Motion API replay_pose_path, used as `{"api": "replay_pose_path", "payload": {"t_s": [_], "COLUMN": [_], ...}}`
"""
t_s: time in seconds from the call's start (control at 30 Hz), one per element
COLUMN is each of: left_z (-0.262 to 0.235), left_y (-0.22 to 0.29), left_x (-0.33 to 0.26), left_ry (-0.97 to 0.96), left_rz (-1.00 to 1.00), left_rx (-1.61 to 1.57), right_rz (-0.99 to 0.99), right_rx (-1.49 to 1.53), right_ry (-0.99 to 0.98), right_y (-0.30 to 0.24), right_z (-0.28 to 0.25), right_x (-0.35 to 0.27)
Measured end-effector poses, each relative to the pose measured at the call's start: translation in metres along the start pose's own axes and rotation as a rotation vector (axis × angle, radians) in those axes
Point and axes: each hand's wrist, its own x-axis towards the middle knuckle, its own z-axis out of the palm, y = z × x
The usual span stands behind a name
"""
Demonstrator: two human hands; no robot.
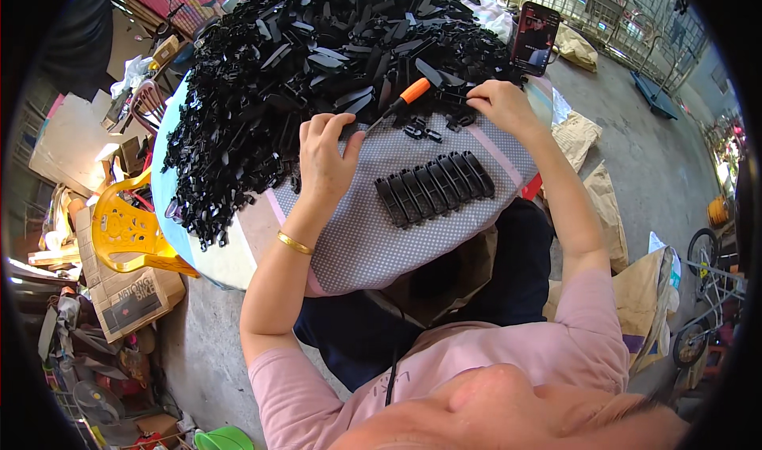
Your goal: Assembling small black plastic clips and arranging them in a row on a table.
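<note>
A large heap of black plastic parts [262, 117] covers the far side of the table. My left hand [324, 156] rests at the heap's near edge, fingers bent and thumb apart, beside some flat black pieces. My right hand [508, 107] pinches a small black plastic piece [452, 98] at the heap's right edge. Between my hands lies a screwdriver [413, 92] with an orange handle, its shaft slanting toward my left thumb. Loose black clips [422, 130] sit just below it. Nearer to me, several ribbed black parts [435, 188] stand side by side in a row.
A patterned grey cloth [349, 248] covers the table's near edge. A phone [534, 39] stands upright at the heap's right. A yellow plastic chair [127, 224] and a cardboard box [127, 291] are at left. Brown paper sacks [607, 212] and a bicycle [706, 299] are at right.
</note>
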Motion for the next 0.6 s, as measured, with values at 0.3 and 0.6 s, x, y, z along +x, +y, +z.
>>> {"api": "replay_pose_path", "payload": {"t_s": [0.3, 0.6], "left_z": [0.001, 0.008], "left_y": [0.009, 0.015], "left_x": [-0.001, -0.006], "left_ry": [-0.068, -0.345], "left_rz": [-0.057, -0.589], "left_rx": [-0.264, -1.355], "right_rz": [0.037, -0.269], "right_rx": [0.241, 0.433], "right_ry": [0.162, 0.103], "right_y": [-0.033, -0.131], "right_z": [-0.012, 0.011], "right_x": [-0.007, -0.022]}}
